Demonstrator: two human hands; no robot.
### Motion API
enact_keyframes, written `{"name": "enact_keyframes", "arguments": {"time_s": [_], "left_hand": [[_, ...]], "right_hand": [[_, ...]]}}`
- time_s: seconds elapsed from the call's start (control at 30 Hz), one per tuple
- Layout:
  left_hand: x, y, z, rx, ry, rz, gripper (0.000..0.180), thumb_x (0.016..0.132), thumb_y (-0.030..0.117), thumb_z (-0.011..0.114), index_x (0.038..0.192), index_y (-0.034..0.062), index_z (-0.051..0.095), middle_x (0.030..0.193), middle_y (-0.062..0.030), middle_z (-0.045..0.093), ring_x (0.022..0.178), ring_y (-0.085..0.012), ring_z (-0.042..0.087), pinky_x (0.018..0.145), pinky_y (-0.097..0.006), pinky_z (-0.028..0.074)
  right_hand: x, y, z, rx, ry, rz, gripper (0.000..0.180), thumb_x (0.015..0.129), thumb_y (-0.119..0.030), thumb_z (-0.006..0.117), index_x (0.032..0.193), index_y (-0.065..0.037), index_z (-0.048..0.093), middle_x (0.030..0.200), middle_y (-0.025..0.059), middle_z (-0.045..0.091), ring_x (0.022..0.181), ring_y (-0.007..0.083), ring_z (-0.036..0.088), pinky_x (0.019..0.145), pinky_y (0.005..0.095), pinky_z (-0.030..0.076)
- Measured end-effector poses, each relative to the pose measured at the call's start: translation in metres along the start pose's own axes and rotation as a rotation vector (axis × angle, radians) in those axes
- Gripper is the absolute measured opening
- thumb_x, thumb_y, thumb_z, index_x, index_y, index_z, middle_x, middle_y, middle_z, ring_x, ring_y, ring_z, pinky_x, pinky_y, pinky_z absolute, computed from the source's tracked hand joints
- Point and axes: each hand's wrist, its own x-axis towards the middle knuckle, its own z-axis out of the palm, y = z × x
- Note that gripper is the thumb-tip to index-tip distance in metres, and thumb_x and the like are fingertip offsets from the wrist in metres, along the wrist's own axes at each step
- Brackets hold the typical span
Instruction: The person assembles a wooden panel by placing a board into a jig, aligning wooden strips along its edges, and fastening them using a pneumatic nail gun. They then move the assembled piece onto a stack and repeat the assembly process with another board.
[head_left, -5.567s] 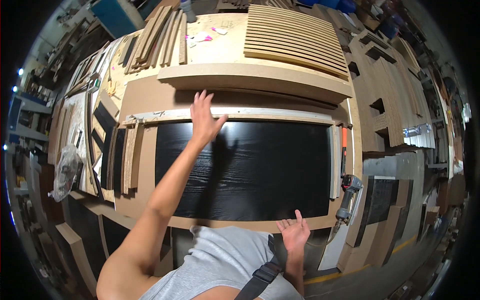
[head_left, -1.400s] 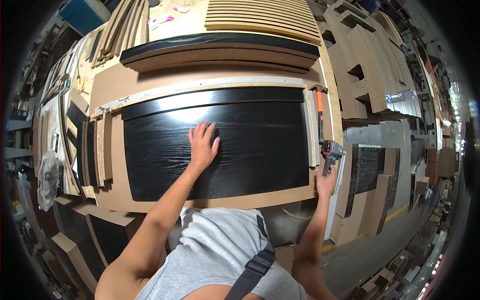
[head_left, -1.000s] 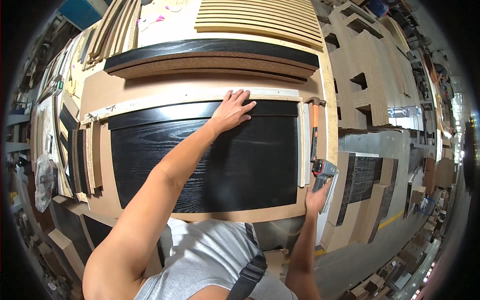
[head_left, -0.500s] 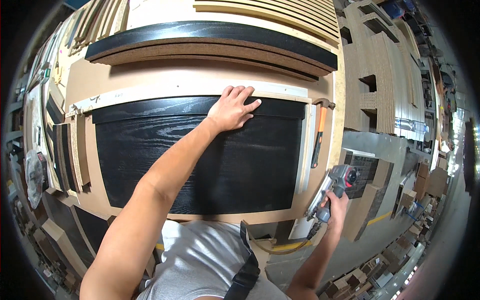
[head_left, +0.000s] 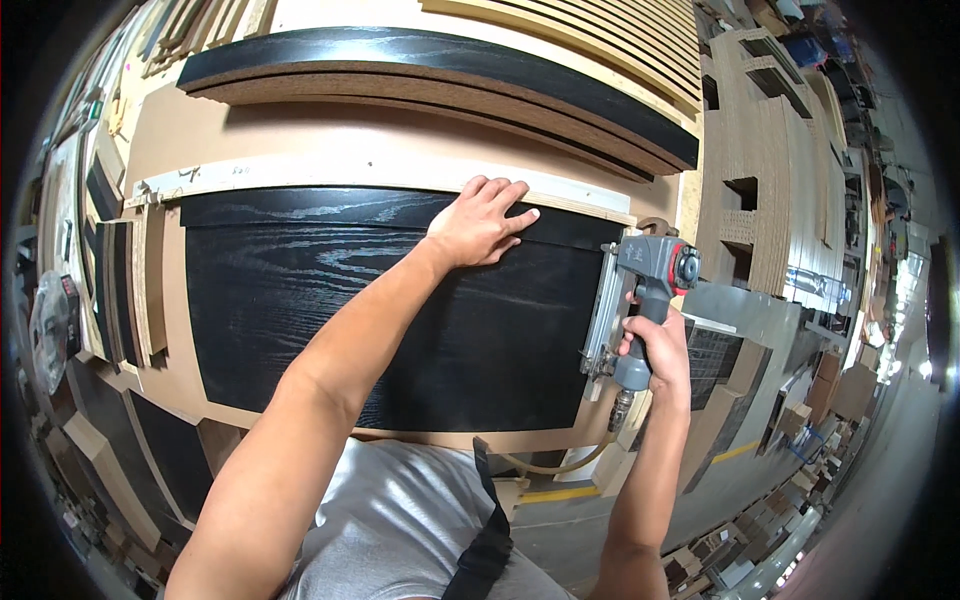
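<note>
My left hand (head_left: 482, 225) lies spread on a narrow black wood-grain strip (head_left: 360, 208) along the far edge of a large black panel (head_left: 490, 350). Its fingertips reach over a pale wooden batten (head_left: 310, 172) behind the strip. In my right hand (head_left: 662, 350) is a grey and red air nail gun (head_left: 652, 262), gripped by its handle. The gun is over the panel's right end; whether its nose touches the wood, I cannot tell. An air hose (head_left: 560, 468) runs from the handle. Behind the gun, a hammer (head_left: 655, 226) shows only its head.
Beyond the batten lies a stack of long black-faced boards (head_left: 420, 65), with pale slats (head_left: 600, 45) behind it. Short board offcuts (head_left: 130, 290) stand at the left. To the right are stacked brown panels (head_left: 775, 180), and a plastic-wrapped bundle (head_left: 55, 330) sits far left.
My right hand has lifted the nail gun up and leftward, from beside the table to the panel's right end, covering most of the hammer. My left hand stays on the strip.
</note>
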Motion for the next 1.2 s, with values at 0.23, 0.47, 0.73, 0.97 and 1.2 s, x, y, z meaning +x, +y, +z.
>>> {"name": "enact_keyframes", "arguments": {"time_s": [0.23,0.47,0.73,0.97,1.2], "left_hand": [[-0.001,-0.001,0.002,-0.023,0.022,-0.006,0.043,0.090,0.033,0.069,0.130,0.0202,0.066,0.142,-0.0141,0.050,0.131,-0.0312,0.047,0.113,-0.047,0.033],[0.001,-0.001,0.002,0.006,0.008,-0.014,0.043,0.091,0.034,0.068,0.131,0.0206,0.066,0.142,-0.0134,0.050,0.131,-0.0307,0.047,0.113,-0.046,0.033],[-0.004,-0.002,-0.003,-0.010,-0.009,-0.043,0.044,0.091,0.036,0.068,0.133,0.0211,0.065,0.145,-0.0123,0.049,0.134,-0.0289,0.046,0.115,-0.047,0.031],[-0.095,-0.053,-0.056,0.107,-0.092,-0.248,0.054,0.096,0.044,0.062,0.145,0.0267,0.051,0.154,-0.0162,0.040,0.145,-0.0322,0.037,0.119,-0.063,0.022],[-0.185,-0.112,-0.096,0.287,0.049,-0.353,0.053,0.092,0.045,0.066,0.140,0.0259,0.058,0.153,-0.0144,0.040,0.145,-0.0316,0.035,0.120,-0.057,0.021]], "right_hand": [[0.015,-0.006,0.007,-0.035,-0.021,0.016,0.031,0.078,0.003,0.061,0.108,0.003,0.060,0.067,0.0052,0.057,0.050,0.0160,0.058,0.050,0.0300,0.050],[0.016,-0.011,0.009,-0.046,-0.015,0.035,0.030,0.077,0.004,0.059,0.107,0.003,0.059,0.066,0.0054,0.057,0.050,0.0163,0.058,0.051,0.0305,0.049],[0.018,-0.010,0.014,-0.095,-0.027,0.057,0.027,0.077,0.004,0.059,0.103,0.001,0.059,0.066,0.0052,0.057,0.050,0.0163,0.058,0.051,0.0308,0.049],[0.000,-0.001,0.041,-0.107,-0.035,0.007,0.024,0.077,0.004,0.059,0.101,0.001,0.059,0.065,0.0049,0.057,0.048,0.0152,0.056,0.048,0.0296,0.049],[-0.008,-0.009,0.106,-0.097,-0.192,0.000,0.028,0.077,0.005,0.061,0.105,0.003,0.061,0.067,0.0062,0.060,0.050,0.0162,0.060,0.051,0.0286,0.049]]}}
